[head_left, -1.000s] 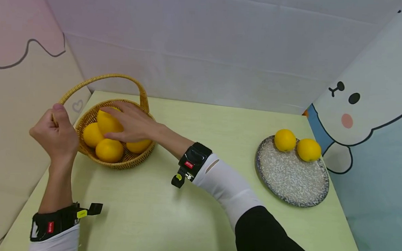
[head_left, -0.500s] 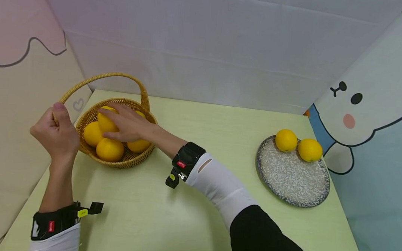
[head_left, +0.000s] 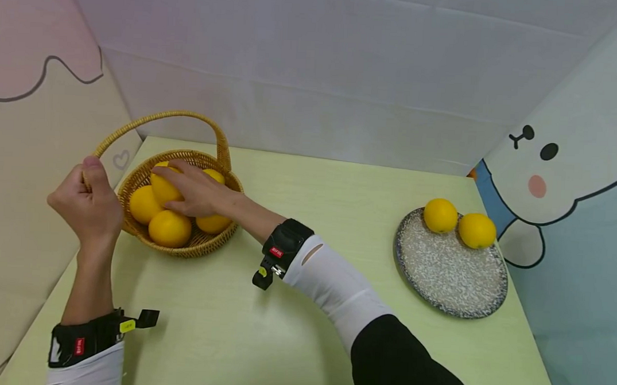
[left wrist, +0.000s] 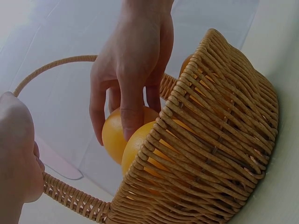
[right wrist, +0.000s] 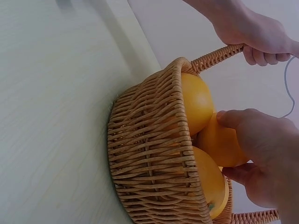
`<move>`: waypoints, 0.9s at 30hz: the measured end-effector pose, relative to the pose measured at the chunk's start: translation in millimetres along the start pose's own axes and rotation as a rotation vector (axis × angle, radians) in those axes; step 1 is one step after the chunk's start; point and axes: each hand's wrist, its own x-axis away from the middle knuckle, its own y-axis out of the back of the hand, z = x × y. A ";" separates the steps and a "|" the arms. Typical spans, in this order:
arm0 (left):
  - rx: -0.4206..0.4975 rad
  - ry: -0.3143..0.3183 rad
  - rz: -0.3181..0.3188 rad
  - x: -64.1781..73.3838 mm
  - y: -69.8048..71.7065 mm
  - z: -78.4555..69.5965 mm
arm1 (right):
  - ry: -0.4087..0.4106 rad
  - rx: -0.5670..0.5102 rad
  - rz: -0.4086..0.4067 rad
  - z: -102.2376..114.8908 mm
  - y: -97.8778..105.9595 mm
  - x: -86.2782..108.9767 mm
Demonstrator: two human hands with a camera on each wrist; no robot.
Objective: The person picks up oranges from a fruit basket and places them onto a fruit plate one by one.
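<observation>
A woven wicker basket [head_left: 202, 249] with a tall arched handle [head_left: 177, 114] sits at the table's left side, holding several oranges [head_left: 169, 229]. My left hand [head_left: 88, 203] grips the near side of that handle, fingers wrapped round it. Inside the basket, my right hand [head_left: 201, 191] holds the top orange [head_left: 165, 187], thumb on one side and fingers on the other. In the left wrist view the fingers reach down over this orange [left wrist: 114, 140], beside another orange at the wicker rim. The right wrist view shows the thumb pressed on the held orange [right wrist: 222, 142].
A round speckled grey plate [head_left: 449, 279] lies at the table's right, with two oranges [head_left: 459, 223] near its far rim. A pale curtain [head_left: 312, 101] rises behind the table's back edge. The pale table surface [head_left: 260, 340] stretches between basket and plate.
My right hand and forearm have shifted slightly left, and the orange under the fingers moved a little with them. The left hand keeps its grip on the handle; the plate's oranges stay put.
</observation>
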 end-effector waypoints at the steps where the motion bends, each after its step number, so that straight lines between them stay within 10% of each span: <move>1: -0.001 0.000 0.001 0.2 0.2 -0.2 | 0.001 0.000 -0.005 0.0 -0.5 0.1; 27: 0.011 0.000 -0.010 0.5 3.0 -5.9 | 0.057 -0.083 -0.149 -1.9 11.5 18.6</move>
